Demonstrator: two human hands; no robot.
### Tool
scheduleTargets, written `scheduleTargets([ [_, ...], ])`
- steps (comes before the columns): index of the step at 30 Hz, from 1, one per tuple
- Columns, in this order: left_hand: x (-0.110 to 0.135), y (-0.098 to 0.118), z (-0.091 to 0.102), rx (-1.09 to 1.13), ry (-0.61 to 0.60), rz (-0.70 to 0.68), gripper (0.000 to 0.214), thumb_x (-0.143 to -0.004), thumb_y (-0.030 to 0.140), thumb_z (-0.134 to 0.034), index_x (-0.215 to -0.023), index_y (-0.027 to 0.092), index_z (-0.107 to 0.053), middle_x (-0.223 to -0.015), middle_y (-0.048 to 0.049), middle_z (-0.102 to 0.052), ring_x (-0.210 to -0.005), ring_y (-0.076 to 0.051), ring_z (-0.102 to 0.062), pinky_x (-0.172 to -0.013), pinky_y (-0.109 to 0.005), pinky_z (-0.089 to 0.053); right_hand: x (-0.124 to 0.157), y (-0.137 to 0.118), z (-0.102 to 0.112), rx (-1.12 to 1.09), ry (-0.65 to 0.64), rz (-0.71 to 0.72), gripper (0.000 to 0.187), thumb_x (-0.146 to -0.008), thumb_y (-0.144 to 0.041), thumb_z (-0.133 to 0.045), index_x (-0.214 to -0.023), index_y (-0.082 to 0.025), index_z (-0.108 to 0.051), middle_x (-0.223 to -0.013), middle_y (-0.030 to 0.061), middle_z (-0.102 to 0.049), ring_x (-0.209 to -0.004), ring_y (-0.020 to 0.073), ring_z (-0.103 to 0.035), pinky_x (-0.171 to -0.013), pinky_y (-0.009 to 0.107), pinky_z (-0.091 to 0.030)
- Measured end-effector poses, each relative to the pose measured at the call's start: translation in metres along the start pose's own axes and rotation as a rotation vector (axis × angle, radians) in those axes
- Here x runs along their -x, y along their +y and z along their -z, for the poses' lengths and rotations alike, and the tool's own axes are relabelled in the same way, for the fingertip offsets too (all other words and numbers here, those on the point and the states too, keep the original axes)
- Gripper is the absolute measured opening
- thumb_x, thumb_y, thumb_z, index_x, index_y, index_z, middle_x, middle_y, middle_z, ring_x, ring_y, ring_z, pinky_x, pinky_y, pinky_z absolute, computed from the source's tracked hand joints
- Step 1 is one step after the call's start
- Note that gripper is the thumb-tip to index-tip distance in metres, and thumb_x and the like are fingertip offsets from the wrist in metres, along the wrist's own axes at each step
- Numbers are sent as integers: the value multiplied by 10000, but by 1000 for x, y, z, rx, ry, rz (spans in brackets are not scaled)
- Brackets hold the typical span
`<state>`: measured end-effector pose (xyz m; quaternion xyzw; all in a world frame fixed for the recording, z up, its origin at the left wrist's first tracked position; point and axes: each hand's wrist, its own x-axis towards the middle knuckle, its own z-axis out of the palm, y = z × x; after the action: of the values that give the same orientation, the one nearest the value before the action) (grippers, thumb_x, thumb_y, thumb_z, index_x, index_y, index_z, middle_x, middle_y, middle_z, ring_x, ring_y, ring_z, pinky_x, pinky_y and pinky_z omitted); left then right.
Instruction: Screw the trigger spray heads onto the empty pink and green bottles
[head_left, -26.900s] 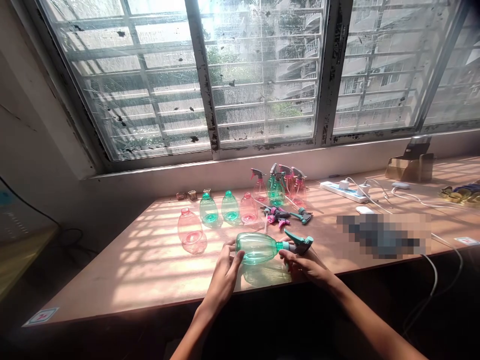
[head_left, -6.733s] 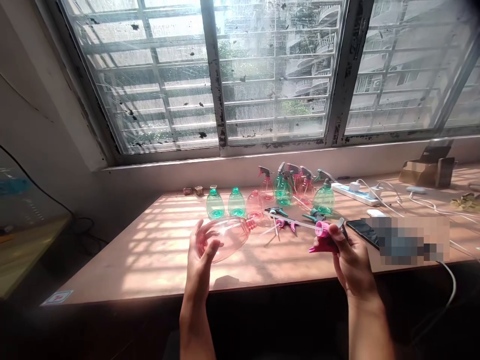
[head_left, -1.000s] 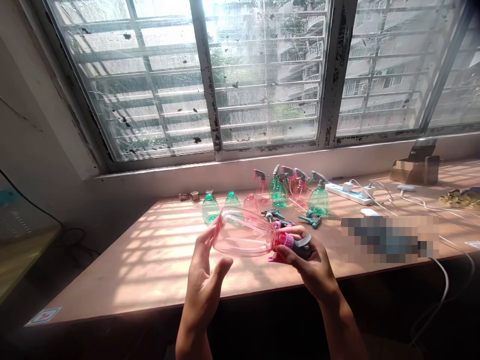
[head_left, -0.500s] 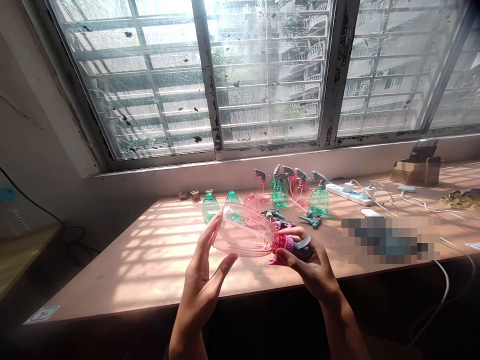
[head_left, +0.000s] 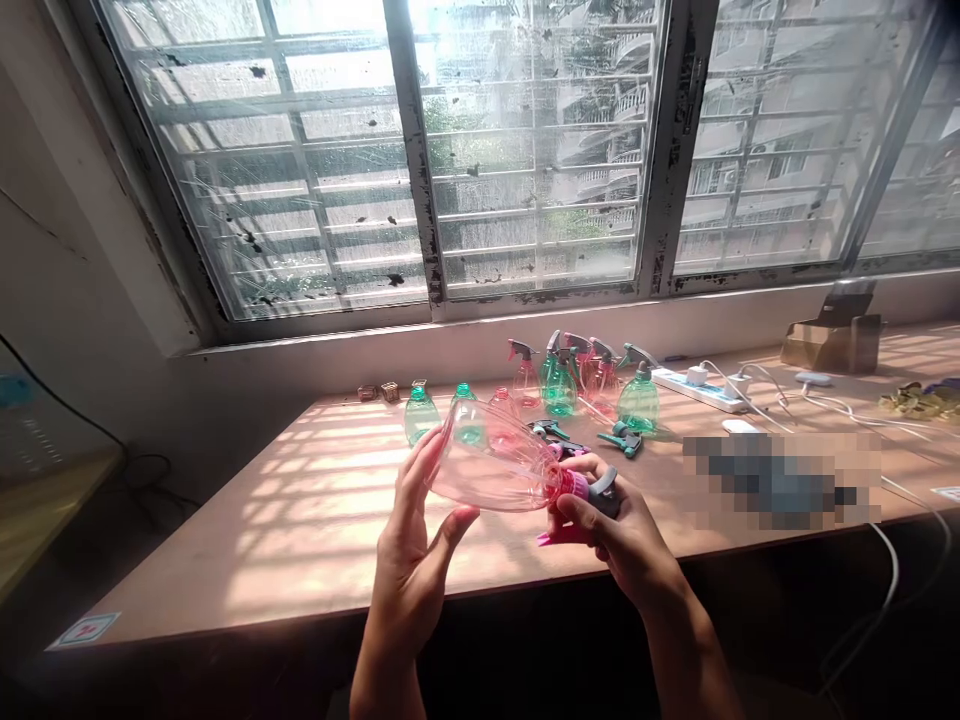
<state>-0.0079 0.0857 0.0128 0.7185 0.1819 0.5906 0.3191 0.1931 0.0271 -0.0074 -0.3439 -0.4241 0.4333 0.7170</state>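
A clear pink spray bottle (head_left: 491, 460) lies tilted on its side in the air above the table, its base to the left. My left hand (head_left: 416, 530) cups the base, with the fingers behind it and the thumb below. At the neck, my right hand (head_left: 611, 520) has its thumb and fingers round the pink collar of the grey-and-pink trigger head (head_left: 600, 490). Behind the held bottle stand headless green bottles (head_left: 421, 415) and a headless pink one. Loose trigger heads (head_left: 621, 438) lie on the table just beyond my right hand.
Several pink and green bottles with spray heads (head_left: 559, 385) stand near the window wall. Right of them are a white power strip (head_left: 697, 388) with cables and a brown cardboard holder (head_left: 832, 340). A blurred dark object (head_left: 780, 480) lies near the table's (head_left: 300, 540) front edge.
The trigger head has turned a little at the bottle's neck, and my right fingers have shifted around the collar. My left hand has moved slightly right, still at the base.
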Motion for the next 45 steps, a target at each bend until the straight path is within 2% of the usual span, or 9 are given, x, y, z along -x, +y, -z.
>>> scheduleTargets([
  [5, 4, 3, 1, 30, -67, 23, 596, -959, 259, -676, -1498, 400, -463, -1652, -37, -372, -1541, -310, -304, -1257, -526, -271, 2, -7, 1, -9, -1, -33, 443, -730, -460, -895, -990, -202, -645, -646, -23, -670, -571, 162, -658, -590, 314, -643],
  [11, 1, 3, -7, 5, 116, 114, 575, -917, 408, -730, -1449, 327, -528, -1585, -82, -473, -1486, -344, -402, -1233, -529, -302, 3, -8, -5, 26, 13, -58, 439, -708, -440, -910, -971, -203, -650, -718, 2, -713, -599, 175, -683, -612, 343, -657],
  [13, 0, 3, -8, -15, 129, 133, 555, -935, 406, -706, -1457, 344, -526, -1593, -68, -465, -1490, -342, -397, -1230, -523, -307, 2, -6, -3, -13, -9, -57, 434, -730, -447, -895, -988, -198, -651, -718, 3, -711, -602, 174, -682, -595, 338, -652],
  [17, 1, 3, -3, -43, 26, 51, 552, -954, 326, -685, -1471, 398, -506, -1634, -32, -405, -1531, -318, -325, -1246, -505, -289, 0, -4, 2, -35, -12, -43, 406, -755, -444, -882, -970, -187, -653, -716, 1, -703, -588, 161, -660, -574, 325, -646],
  [21, 3, 3, 0, -100, -35, 33, 600, -949, 302, -693, -1501, 368, -466, -1632, -49, -405, -1540, -300, -308, -1275, -498, -231, 0, -6, 3, -50, 12, -36, 426, -726, -434, -908, -976, -191, -662, -722, 1, -705, -592, 156, -659, -574, 314, -650],
  [25, 4, 3, -5, -88, 35, 54, 674, -902, 419, -743, -1504, 309, -459, -1604, -79, -435, -1529, -323, -321, -1269, -495, -244, 2, -9, 0, 18, 10, -21, 439, -700, -441, -924, -962, -198, -669, -711, 5, -719, -588, 168, -678, -613, 346, -666],
  [30, 0, 1, -10, -110, 154, 112, 491, -929, 424, -710, -1390, 318, -578, -1612, -77, -418, -1528, -342, -318, -1254, -532, -247, 3, -6, -4, 43, 26, 1, 412, -722, -429, -907, -960, -182, -678, -742, 30, -742, -614, 175, -688, -612, 353, -666],
  [40, 3, 6, 2, -42, -26, 120, 613, -941, 338, -697, -1508, 339, -464, -1624, -57, -416, -1529, -321, -325, -1270, -513, -244, 2, -6, -1, 19, 47, 19, 387, -743, -428, -889, -961, -177, -692, -698, 13, -724, -568, 164, -668, -590, 361, -668],
  [45, 4, 4, -2, -27, 38, 112, 647, -908, 392, -739, -1492, 298, -477, -1618, -81, -417, -1524, -329, -333, -1273, -489, -254, 3, -2, 1, -2, -2, 53, 352, -753, -375, -888, -978, -197, -684, -729, 3, -737, -613, 172, -696, -608, 344, -669],
])
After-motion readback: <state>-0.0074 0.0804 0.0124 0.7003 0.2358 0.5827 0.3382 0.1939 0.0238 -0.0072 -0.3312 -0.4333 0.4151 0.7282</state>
